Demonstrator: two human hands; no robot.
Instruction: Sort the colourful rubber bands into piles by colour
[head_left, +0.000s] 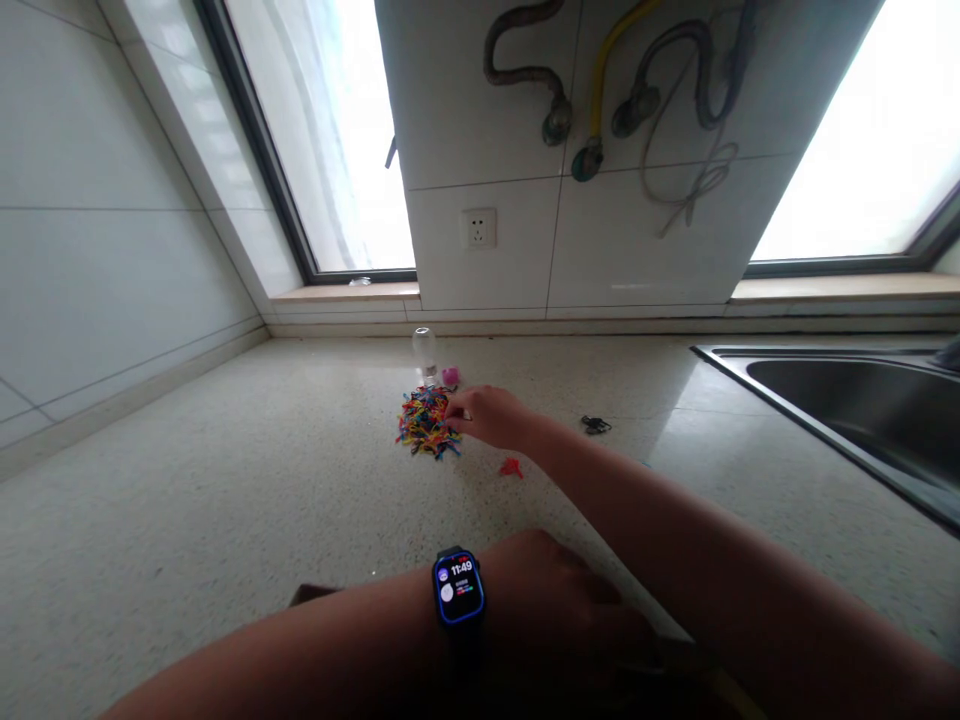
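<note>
On the counter lies a heap of small multicoloured pieces point(426, 420), which look like little elastic bands. My right hand point(487, 415) reaches over the heap's right edge with thumb and fingers pinched together; what is between the fingertips is too small to make out. Below that hand sits a small red cluster point(511, 467) of similar pieces. Farther right is a black cluster point(596, 425). My left hand point(555, 590), with a smartwatch on its wrist, rests low in the view, below the right forearm. Its fingers are lost in shadow.
Behind the heap stand a clear bottle-shaped container point(424, 350) and a small pink object point(450, 377). A steel sink point(847, 400) is set into the speckled counter point(300, 480) at the right. The tiled wall carries a power socket point(478, 229) and hoses.
</note>
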